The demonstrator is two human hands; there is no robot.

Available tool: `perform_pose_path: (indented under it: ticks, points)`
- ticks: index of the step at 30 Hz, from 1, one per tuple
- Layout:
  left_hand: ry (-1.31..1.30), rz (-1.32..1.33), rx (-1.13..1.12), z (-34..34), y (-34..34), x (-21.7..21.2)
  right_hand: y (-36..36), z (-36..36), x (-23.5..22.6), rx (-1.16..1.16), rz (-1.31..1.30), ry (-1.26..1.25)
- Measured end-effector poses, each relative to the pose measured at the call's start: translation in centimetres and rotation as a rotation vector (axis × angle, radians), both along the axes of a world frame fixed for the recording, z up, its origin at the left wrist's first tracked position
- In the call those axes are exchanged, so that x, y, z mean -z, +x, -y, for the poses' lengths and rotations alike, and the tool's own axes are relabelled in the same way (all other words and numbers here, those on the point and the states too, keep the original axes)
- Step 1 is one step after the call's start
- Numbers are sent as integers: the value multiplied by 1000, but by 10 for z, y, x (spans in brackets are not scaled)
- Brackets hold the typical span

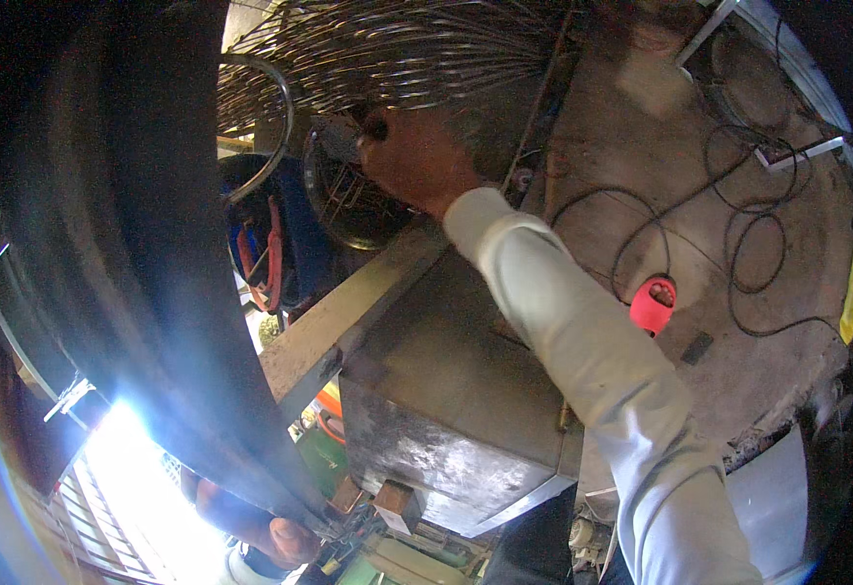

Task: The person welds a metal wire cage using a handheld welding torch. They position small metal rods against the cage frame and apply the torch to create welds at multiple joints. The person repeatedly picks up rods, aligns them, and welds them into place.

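My right hand [416, 161], in a pale sleeve, reaches up to a bundle of thin dark metal rods [397, 58]. Its fingers curl closed at the lower edge of the bundle; what they hold is in shadow. Just below that hand is a dark round piece [348, 200] with bent wires inside. My left hand [285, 541] shows only in part at the bottom edge, with a pale cuff below it. Small tools [343, 531] lie beside its blurred fingers. A big dark curved panel [153, 244] fills the left foreground and hides much.
A grey metal box [456, 390] and a wooden beam [348, 302] stand in the middle. Black cable [738, 244] loops over the floor near a red slipper [653, 307] with toes showing. A metal ring [287, 117] hangs left of the rods. Bright light glares at lower left.
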State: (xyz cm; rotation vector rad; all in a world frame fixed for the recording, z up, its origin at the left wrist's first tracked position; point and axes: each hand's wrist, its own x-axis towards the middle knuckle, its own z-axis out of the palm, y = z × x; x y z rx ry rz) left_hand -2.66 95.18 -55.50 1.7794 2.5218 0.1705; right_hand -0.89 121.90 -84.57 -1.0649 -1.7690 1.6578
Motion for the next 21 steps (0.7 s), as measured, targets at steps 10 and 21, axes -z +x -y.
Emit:
perform_pose_path:
  ticks: [10, 21]
  points:
    - [5, -2, -16, -3, 4, 1, 98, 12, 76, 59, 212, -25]
    - [7, 10, -43, -3, 8, 4, 28, 41, 35, -390, 278, 48]
